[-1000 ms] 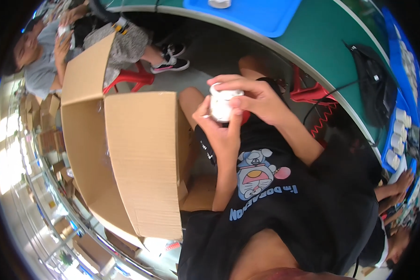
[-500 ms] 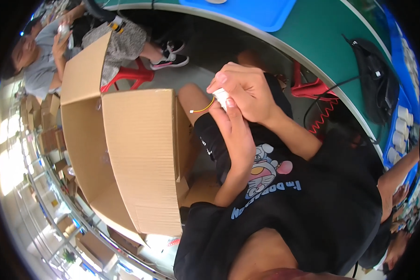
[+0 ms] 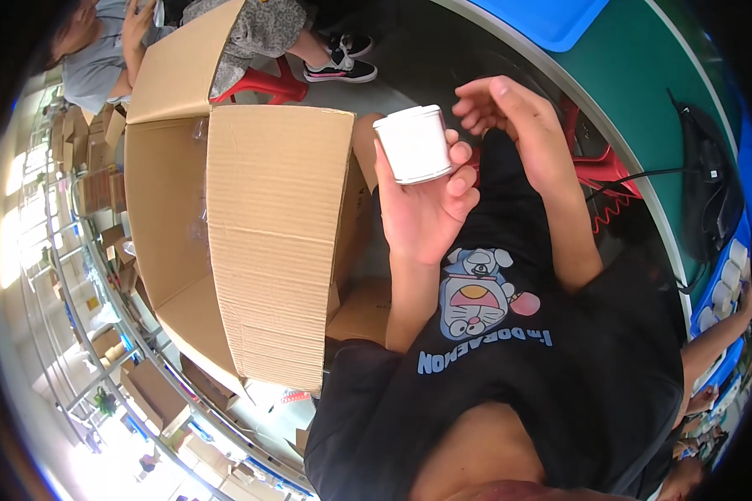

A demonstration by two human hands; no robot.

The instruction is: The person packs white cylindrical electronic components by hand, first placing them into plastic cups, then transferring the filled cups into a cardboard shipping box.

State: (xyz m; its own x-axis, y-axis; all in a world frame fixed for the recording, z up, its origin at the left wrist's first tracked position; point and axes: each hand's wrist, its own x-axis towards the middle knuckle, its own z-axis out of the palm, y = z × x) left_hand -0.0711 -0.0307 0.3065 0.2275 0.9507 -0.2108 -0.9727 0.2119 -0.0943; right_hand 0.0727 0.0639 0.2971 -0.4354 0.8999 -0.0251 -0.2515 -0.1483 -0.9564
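Observation:
A white, short, round plastic housing is held up in my left hand, with the thumb on one side and the fingers curled round the other. It tilts a little, and its smooth side faces me. Just to the right, my right hand is raised apart from it, fingers loosely bent and spread with nothing between them. No wire shows on the housing from this side.
A large open cardboard box stands at my left, its flap near my left hand. The green worktable curves along the right, carrying a blue tray and a black pouch. Beyond the box sits another person; red stools stand nearby.
My right hand has let go of the white housing and moved off to the right. My left hand now holds it alone, turned so its side shows; the red and yellow wire is out of sight.

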